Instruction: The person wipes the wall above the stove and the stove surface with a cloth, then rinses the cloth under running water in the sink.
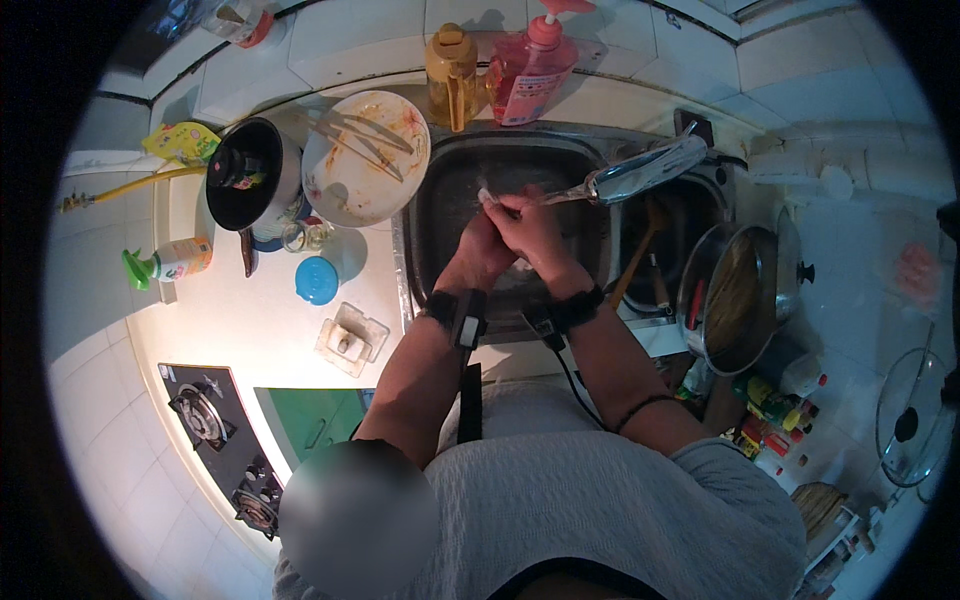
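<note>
My left hand (484, 247) and my right hand (534, 229) are pressed together over the stainless steel sink (414, 255). A small whitish piece (486, 195) shows at the fingertips of my right hand; what it is cannot be made out. The left fingers are mostly hidden beneath the right hand. The metal tap (645, 171) reaches in from the right, and the end of its spout passes behind my right hand. Another pale patch (523, 265) shows just below the hands, too unclear to name. Both wrists wear black straps with small devices.
Left of the sink are a soiled plate (360, 184) with chopsticks, a dark pot (289, 180), a blue lid (316, 280) and a clear plastic box (352, 339). A pink pump bottle (531, 75) and amber jug (452, 75) stand behind. A steel pot (694, 330) sits right.
</note>
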A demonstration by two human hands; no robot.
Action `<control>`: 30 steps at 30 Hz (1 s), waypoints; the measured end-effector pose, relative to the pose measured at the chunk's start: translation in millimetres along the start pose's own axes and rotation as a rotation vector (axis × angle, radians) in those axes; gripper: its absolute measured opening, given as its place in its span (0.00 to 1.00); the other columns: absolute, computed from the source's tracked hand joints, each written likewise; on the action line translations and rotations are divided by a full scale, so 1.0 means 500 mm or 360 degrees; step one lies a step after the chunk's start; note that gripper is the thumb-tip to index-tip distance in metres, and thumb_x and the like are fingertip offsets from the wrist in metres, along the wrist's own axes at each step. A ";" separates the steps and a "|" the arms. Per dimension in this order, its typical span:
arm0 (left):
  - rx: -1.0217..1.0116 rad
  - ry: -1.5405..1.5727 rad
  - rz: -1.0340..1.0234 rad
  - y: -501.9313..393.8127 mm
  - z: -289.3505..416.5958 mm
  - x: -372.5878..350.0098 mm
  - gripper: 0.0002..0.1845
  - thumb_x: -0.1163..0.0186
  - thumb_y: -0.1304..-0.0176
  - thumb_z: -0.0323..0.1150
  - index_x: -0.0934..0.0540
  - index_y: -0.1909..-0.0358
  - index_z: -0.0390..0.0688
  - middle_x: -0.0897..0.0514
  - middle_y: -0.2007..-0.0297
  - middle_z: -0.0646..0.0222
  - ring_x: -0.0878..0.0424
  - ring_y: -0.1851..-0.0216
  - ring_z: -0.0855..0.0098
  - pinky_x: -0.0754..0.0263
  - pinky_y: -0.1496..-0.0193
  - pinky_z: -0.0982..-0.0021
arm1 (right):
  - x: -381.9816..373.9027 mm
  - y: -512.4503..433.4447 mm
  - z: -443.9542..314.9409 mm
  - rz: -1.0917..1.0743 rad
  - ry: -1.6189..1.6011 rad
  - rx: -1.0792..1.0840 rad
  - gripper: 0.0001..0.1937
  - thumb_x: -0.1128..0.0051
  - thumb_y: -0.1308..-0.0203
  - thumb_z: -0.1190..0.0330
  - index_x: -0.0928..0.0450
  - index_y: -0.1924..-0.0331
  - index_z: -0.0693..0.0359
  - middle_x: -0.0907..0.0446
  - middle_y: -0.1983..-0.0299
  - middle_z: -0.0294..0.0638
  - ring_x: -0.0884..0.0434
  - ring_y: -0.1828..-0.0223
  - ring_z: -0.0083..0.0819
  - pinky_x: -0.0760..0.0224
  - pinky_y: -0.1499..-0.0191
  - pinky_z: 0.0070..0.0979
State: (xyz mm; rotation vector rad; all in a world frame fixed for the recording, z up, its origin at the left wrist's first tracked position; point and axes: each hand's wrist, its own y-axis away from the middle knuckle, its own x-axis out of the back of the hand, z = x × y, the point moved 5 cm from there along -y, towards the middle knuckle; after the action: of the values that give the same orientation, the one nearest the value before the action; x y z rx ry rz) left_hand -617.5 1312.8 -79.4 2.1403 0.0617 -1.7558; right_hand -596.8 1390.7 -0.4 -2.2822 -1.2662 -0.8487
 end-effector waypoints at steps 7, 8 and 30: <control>-0.0272 -0.0301 0.0304 -0.040 0.018 0.014 0.24 0.60 0.16 0.40 0.24 0.33 0.36 0.20 0.34 0.49 0.21 0.35 0.51 0.28 0.28 0.50 | 0.060 0.039 0.002 -0.0235 -0.0689 0.0107 0.12 0.32 0.33 0.64 0.08 0.52 0.60 0.12 0.60 0.49 0.15 0.58 0.48 0.24 0.49 0.38; -0.0279 -0.0329 0.0239 -0.045 0.016 0.015 0.25 0.61 0.16 0.40 0.24 0.33 0.36 0.20 0.34 0.49 0.21 0.35 0.50 0.29 0.27 0.49 | 0.072 0.045 0.007 -0.0211 -0.0613 0.0144 0.11 0.31 0.34 0.65 0.08 0.53 0.61 0.13 0.59 0.48 0.15 0.57 0.46 0.24 0.49 0.37; 0.0162 -0.0056 0.0615 -0.040 0.047 0.106 0.26 0.48 0.18 0.49 0.25 0.29 0.43 0.18 0.35 0.55 0.21 0.33 0.52 0.30 0.26 0.46 | 0.177 0.115 0.009 -0.0488 -0.0046 -0.0301 0.11 0.31 0.35 0.64 0.14 0.64 0.64 0.12 0.62 0.47 0.12 0.65 0.44 0.18 0.56 0.41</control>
State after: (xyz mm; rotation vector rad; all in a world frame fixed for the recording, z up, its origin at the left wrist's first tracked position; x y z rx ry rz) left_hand -633.0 1313.5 -138.9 2.0199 -0.4300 -1.5943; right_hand -509.8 1418.7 53.1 -2.2816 -1.6411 -1.0840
